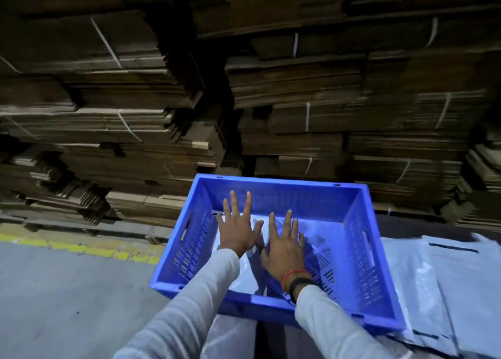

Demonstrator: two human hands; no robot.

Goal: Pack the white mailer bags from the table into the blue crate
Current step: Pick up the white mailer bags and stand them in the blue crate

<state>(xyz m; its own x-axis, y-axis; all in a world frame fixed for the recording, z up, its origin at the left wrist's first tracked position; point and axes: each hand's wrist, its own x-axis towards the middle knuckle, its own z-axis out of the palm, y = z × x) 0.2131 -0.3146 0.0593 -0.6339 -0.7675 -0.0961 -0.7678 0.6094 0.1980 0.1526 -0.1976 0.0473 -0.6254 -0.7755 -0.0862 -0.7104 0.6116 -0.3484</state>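
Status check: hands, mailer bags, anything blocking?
Left hand and right hand open, flat on mailer bag in blue crate. More bags wait right of it. Nothing blocking.

Strapped bundles of flattened brown cardboard boxes [298, 87] are standing stacked behind a worn yellow painted line [81, 247] crossing the grey concrete floor [67, 304].

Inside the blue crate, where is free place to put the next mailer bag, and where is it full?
The crate floor is bare on its right half, between the right hand and the right wall with the handle slot. The left half is taken: a white mailer bag lies there under both flat hands, left hand included. Right of the crate, more mailer bags cover the table.
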